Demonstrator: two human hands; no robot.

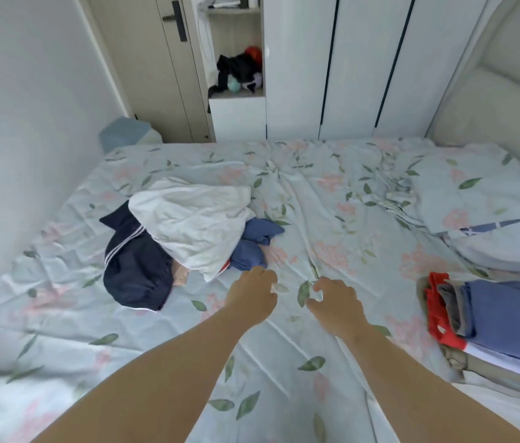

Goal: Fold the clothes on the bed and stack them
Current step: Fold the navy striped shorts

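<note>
Left hand (252, 295) and right hand (337, 302) are held over the sheet (326, 215), fingers loosely curled, nothing gripped; unfolded pile (194, 219) lies just beyond.

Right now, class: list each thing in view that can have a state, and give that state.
left hand: loosely curled, empty
right hand: loosely curled, empty
white garment: crumpled, unfolded
navy garment: crumpled, unfolded
blue garment: crumpled, unfolded
stack: folded, piled
door: closed
wardrobe doors: closed
</note>
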